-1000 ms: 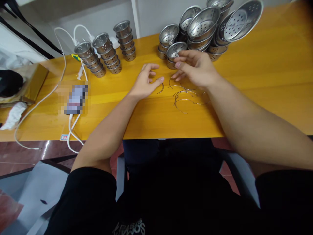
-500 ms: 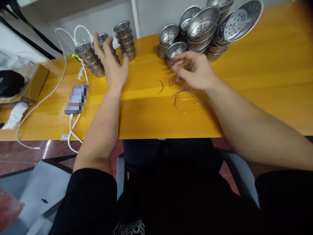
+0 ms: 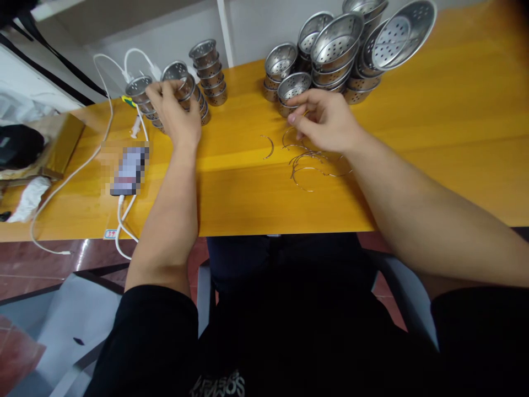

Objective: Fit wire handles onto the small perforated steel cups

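My left hand (image 3: 176,113) is at the middle of three stacks of perforated metal cups, its fingers and thumb bent around the top perforated cup (image 3: 175,70). My right hand (image 3: 326,118) is half curled, with thumb and index finger close together in front of a short stack of perforated cups (image 3: 295,85). Anything between those fingertips is too small to make out. Several thin curved wires (image 3: 308,160) lie on the table below my right hand. A single bent wire (image 3: 271,148) lies apart, to their left.
Larger perforated cups (image 3: 336,41) are piled at the back right, one wide cup (image 3: 407,36) tilted on top. Another cup stack (image 3: 215,82) stands behind my left hand. A phone (image 3: 130,171) with a white cable lies at the left of the yellow table (image 3: 248,209).
My left hand has come down from above the middle stack, its spread fingers now bent around the top cup. My right hand has stayed nearly still, and the view has shifted slightly.
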`<state>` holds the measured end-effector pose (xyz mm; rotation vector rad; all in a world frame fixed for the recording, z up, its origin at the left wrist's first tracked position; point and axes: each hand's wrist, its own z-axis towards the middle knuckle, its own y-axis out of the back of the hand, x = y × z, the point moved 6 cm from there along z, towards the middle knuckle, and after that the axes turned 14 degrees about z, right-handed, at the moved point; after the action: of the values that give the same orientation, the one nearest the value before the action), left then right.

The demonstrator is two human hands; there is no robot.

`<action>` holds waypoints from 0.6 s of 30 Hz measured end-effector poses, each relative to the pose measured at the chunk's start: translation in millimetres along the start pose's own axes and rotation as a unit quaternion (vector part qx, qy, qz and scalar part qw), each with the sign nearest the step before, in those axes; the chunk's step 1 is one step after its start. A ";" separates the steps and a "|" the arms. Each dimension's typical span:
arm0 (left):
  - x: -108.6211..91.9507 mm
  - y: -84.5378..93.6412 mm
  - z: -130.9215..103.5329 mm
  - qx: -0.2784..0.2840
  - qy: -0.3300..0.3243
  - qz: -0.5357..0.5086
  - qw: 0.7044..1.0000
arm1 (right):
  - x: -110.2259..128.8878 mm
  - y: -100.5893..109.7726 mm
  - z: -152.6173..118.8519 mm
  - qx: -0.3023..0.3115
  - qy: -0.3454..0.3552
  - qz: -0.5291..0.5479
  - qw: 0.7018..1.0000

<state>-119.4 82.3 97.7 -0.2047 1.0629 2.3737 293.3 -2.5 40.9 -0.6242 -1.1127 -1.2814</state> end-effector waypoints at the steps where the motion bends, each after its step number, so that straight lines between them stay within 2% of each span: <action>1: 0.3 3.4 -0.8 -0.038 0.029 0.010 0.999 | 0.1 -0.8 -0.2 0.003 -0.001 0.002 1.000; 3: -1.9 10.1 -4.9 -0.118 0.086 0.026 0.989 | 0.2 -1.7 -0.6 0.003 -0.001 0.003 1.000; 5: -7.1 10.7 -8.2 -0.151 0.115 0.030 0.981 | 0.6 -2.2 -0.9 0.004 0.001 0.001 1.000; 8: -13.2 5.1 -10.7 -0.125 0.128 0.022 0.984 | 2.1 -2.9 -1.6 0.010 0.009 -0.002 1.000; 10: -18.4 4.9 -13.4 -0.114 0.109 0.019 0.987 | 2.8 -3.1 -2.3 0.014 0.011 -0.005 1.000; 13: -21.8 9.0 -18.4 -0.133 0.090 0.009 0.987 | 3.7 -3.8 -3.4 0.016 0.009 -0.010 1.000; 15: -14.6 7.0 -19.1 -0.133 0.117 0.019 0.984 | 4.9 -4.9 -4.0 0.016 0.008 -0.013 1.000; 18: 4.3 -6.9 -14.9 -0.082 0.153 0.047 0.984 | 7.3 -6.6 -4.5 0.014 0.005 -0.012 1.000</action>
<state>-120.6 76.9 81.6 -0.6094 1.0296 2.5734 287.6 -11.1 44.4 -0.5855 -1.1310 -1.2862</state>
